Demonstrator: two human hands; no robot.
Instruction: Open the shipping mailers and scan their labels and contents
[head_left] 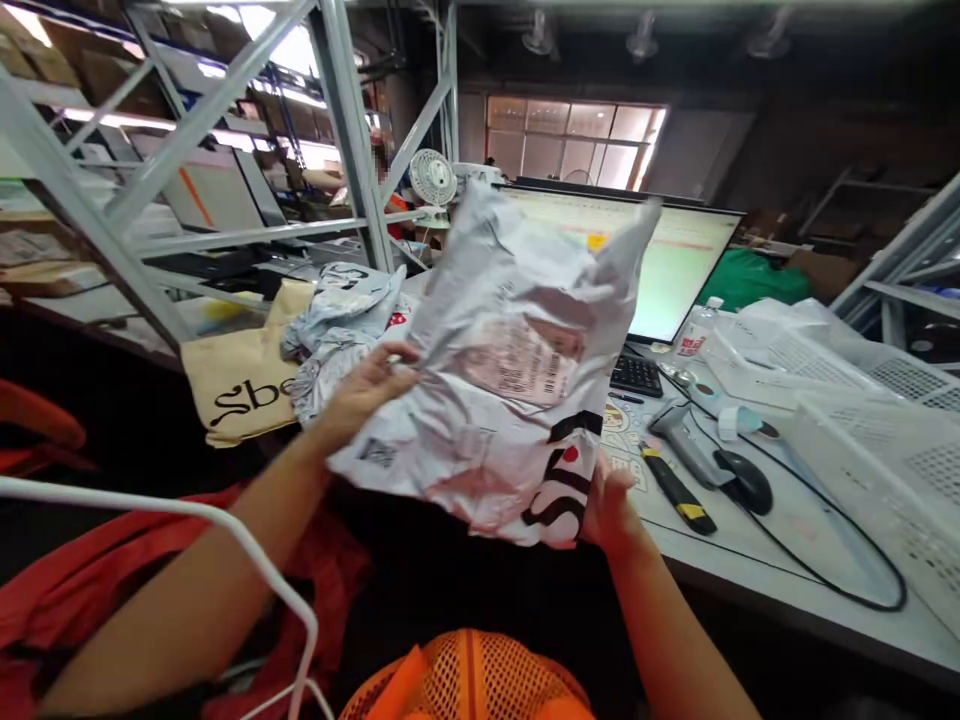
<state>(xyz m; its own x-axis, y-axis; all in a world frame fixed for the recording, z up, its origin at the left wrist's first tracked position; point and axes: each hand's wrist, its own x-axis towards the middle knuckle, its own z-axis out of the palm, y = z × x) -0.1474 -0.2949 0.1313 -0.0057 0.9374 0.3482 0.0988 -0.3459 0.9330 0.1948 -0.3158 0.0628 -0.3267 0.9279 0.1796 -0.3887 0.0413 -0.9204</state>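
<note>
Raised in front of me is a white plastic mailing bag (442,420) with a printed label in its middle and large black lettering near its lower right corner. My left hand (375,385) grips its left edge, thumb on the front face. Around the lower right edge closes my right hand (611,500), its fingers hidden behind the bag. Part of the computer monitor (690,260) is covered by the bag. Left of it, crumpled plastic bags (341,310) lie beside a beige bag (240,375) with dark lettering.
On the desk (697,560) to the right lie a box cutter (679,490), a barcode scanner (686,445), a black mouse (742,480) and a keyboard (636,375). White plastic baskets (870,440) line the right side. A metal rack frame (352,130) and small fan (433,178) stand behind.
</note>
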